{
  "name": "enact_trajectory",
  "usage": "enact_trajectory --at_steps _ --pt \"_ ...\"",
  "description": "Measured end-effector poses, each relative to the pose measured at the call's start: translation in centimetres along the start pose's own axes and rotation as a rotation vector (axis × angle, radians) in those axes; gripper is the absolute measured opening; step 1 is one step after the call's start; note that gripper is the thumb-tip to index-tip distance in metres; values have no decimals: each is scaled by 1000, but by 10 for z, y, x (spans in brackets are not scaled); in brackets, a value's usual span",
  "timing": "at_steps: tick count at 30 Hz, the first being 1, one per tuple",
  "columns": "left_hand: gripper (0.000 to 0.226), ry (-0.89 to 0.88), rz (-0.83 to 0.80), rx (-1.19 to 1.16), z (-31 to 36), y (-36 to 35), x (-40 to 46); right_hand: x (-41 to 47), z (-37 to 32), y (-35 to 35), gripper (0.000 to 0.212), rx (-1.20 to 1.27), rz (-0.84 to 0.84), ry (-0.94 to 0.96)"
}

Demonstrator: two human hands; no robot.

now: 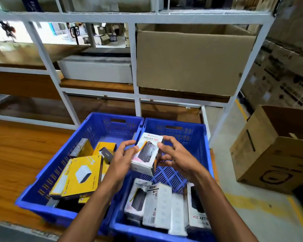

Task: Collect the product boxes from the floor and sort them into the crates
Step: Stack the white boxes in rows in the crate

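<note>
White with an orange stripe, the box (148, 152) marked HALLEY 20K is up in the air over the two blue crates. The left hand (124, 155) pinches its left edge with curled fingers. The right hand (173, 154) curls round its right side. So both hands grip the one box.

The right crate (205, 154) holds other white boxes (157, 205) like it, near the front. The left crate (47, 172) holds yellow boxes (84, 173).

The box hangs just above the wall where the two crates meet. If the hands let go here, I think it could hit that wall and tip into the yellow side. That would be the wrong crate. A drop from up high could also dent a corner or knock the white boxes below out of line. It seems safer to move it right and set it down low.
</note>
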State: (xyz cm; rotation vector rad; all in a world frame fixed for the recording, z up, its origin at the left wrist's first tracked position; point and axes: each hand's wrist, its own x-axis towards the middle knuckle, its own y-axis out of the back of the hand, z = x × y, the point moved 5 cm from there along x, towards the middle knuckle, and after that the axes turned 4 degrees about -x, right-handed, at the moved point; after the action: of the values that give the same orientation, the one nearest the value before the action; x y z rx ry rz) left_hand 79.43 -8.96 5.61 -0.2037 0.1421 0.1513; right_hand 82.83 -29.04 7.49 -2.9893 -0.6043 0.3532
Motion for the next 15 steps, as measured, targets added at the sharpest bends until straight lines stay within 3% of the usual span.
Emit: enact_trajectory --at_steps 7,11,15 --pt "38 -4 -120 83 1 -22 28 28 -8 24 44 38 147 32" --pt "56 -62 -147 244 14 -34 66 55 -19 35 40 -137 143 101" --pt "81 -102 -184 473 19 -49 111 83 -26 51 53 -296 117 134"
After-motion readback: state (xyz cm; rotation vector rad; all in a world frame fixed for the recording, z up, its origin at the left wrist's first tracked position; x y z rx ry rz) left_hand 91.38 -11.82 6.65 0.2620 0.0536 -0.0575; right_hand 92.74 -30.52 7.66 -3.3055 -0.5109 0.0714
